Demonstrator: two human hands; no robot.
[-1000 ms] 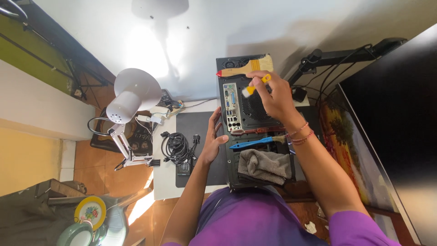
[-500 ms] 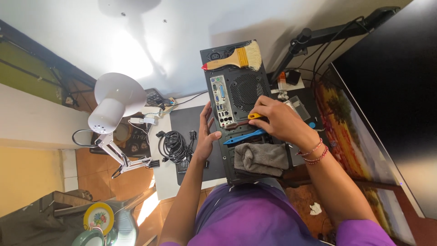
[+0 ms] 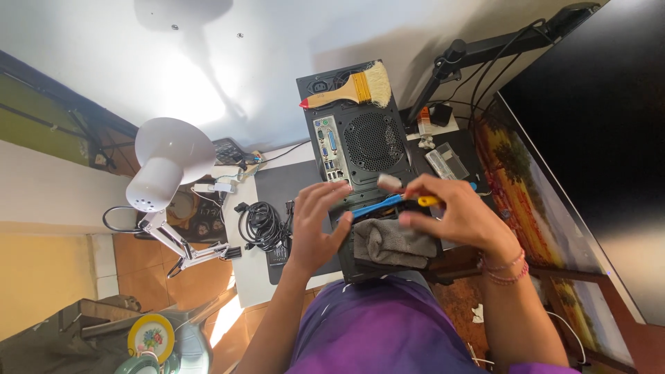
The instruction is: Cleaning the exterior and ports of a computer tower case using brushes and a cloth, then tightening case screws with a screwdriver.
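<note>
A black computer case (image 3: 367, 142) lies on the desk with its rear panel and fan grille facing up. A wooden paintbrush (image 3: 353, 88) rests on its far end. My right hand (image 3: 460, 218) is shut on a yellow-handled tool (image 3: 428, 201) with a pale tip (image 3: 388, 181), held just above the near end of the case. Under it lie a blue-handled tool (image 3: 377, 206) and a folded grey cloth (image 3: 395, 242). My left hand (image 3: 315, 228) rests on the case's left edge with its fingers spread, holding nothing.
A white desk lamp (image 3: 170, 156) stands to the left, with a coil of black cables (image 3: 260, 225) beside the case. A monitor arm (image 3: 485, 48), a dark screen (image 3: 596, 138) and a colourful mat (image 3: 526, 201) lie to the right. A small clear box (image 3: 447, 161) sits near the case.
My right hand has come back from the far end of the case toward me with the yellow-handled tool, and now hovers over the cloth. My left hand stays at the case's side.
</note>
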